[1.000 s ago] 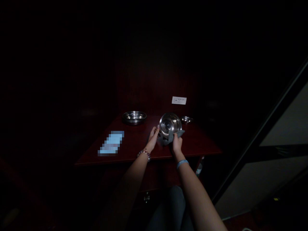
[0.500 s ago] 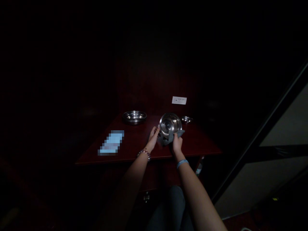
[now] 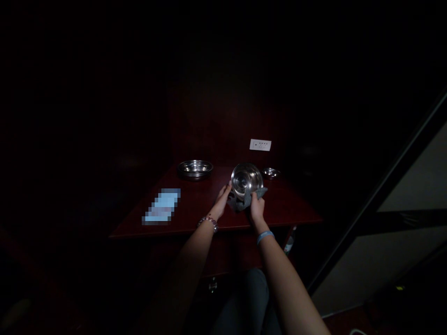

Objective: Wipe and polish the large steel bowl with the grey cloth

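Observation:
A shiny steel bowl (image 3: 246,177) is held up over the dark red table, tilted so that its inside faces me. My left hand (image 3: 221,201) grips its lower left side, and some of the fingers are hidden behind it. On the lower right, my right hand (image 3: 257,207) is closed on a grey cloth (image 3: 243,201), which lies against the rim of the bowl. The cloth hangs below the bowl between both hands.
Stacked steel dishes (image 3: 195,170) stand at the table's (image 3: 195,218) back left, and a small steel bowl (image 3: 271,173) at the back right. A pixelated blue rectangle (image 3: 162,207) lies front left. Below the right edge is a bottle (image 3: 289,242). A socket panel (image 3: 260,145) is on the wall.
The held bowl has turned very slightly, and my left hand has shifted a little with it. The grip of both hands looks the same.

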Available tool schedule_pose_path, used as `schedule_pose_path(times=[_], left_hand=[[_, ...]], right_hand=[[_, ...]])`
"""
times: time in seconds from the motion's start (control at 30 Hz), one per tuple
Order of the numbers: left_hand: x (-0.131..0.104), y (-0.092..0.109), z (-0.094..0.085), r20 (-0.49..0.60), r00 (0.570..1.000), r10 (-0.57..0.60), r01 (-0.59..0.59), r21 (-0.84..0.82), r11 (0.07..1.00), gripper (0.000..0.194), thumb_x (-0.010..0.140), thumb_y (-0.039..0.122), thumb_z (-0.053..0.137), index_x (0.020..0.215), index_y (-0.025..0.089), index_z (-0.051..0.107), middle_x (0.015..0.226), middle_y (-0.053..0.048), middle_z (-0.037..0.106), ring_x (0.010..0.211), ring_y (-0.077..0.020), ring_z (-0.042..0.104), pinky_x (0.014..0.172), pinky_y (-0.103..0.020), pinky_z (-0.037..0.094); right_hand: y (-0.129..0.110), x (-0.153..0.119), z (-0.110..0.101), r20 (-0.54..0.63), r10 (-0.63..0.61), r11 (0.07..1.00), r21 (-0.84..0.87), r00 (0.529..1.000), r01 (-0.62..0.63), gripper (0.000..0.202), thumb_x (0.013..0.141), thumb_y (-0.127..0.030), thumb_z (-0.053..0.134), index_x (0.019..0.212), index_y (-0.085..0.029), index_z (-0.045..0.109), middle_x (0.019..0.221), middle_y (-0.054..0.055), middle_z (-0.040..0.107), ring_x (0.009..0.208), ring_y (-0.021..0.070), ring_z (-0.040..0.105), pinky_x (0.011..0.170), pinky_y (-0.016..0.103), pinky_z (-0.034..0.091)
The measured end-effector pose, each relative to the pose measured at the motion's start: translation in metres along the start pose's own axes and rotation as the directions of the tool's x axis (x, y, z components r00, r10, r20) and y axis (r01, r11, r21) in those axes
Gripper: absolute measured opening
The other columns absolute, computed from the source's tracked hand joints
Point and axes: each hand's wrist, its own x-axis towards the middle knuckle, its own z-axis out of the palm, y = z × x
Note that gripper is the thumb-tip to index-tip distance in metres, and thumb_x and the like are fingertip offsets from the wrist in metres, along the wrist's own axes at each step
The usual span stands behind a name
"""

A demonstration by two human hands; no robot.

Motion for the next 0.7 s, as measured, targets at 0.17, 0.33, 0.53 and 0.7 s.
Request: schedule_pose_path(times=[0.17, 0.33, 0.53, 0.7], left_hand=[[0.002, -0.002, -0.002, 0.076, 0.996, -0.041, 0.041, -0.007, 0.999, 0.072, 0.074, 0.077, 0.062, 0.114, 0.018, 0.071, 0.124, -0.013, 0.072, 0.113, -0.0253, 0.066, 0.095, -0.036, 0.05], [0.0, 0.002, -0.002, 0.131, 0.989, -0.061, 0.065, -0.025, 0.998, 0.08, 0.074, 0.079, 0.061, 0.125, 0.018, 0.067, 0.142, -0.013, 0.061, 0.136, -0.0304, 0.052, 0.114, -0.043, 0.038], [-0.003, 0.006, -0.002, 0.199, 0.978, -0.063, 0.071, -0.032, 0.997, 0.084, 0.077, 0.079, 0.057, 0.136, 0.02, 0.062, 0.149, -0.01, 0.055, 0.146, -0.0299, 0.042, 0.123, -0.044, 0.027], [-0.004, 0.007, -0.002, 0.2, 0.977, -0.071, 0.082, -0.048, 0.995, 0.084, 0.077, 0.079, 0.058, 0.137, 0.021, 0.062, 0.15, -0.01, 0.054, 0.146, -0.0294, 0.042, 0.122, -0.042, 0.029]], right_hand=[[0.002, 0.001, 0.001, 0.048, -0.005, 0.999, 0.036, 0.999, 0.003, 0.027, 0.082, -0.038, 0.057, 0.081, -0.014, 0.07, 0.076, 0.007, 0.074, 0.074, 0.0205, 0.067, 0.066, 0.026, 0.049], [-0.001, -0.002, 0.0, 0.077, 0.002, 0.999, 0.042, 0.997, -0.005, 0.03, 0.079, -0.042, 0.058, 0.08, -0.014, 0.069, 0.074, 0.005, 0.072, 0.074, 0.0198, 0.066, 0.065, 0.025, 0.048], [-0.011, -0.007, 0.0, 0.083, 0.0, 1.0, 0.025, 0.997, -0.002, 0.031, 0.077, -0.045, 0.057, 0.078, -0.016, 0.068, 0.071, 0.004, 0.071, 0.073, 0.0204, 0.065, 0.066, 0.027, 0.048], [-0.015, -0.009, 0.0, 0.099, 0.011, 0.999, 0.045, 0.995, -0.015, 0.032, 0.076, -0.045, 0.057, 0.081, -0.015, 0.068, 0.073, 0.004, 0.071, 0.073, 0.0191, 0.065, 0.068, 0.027, 0.049]])
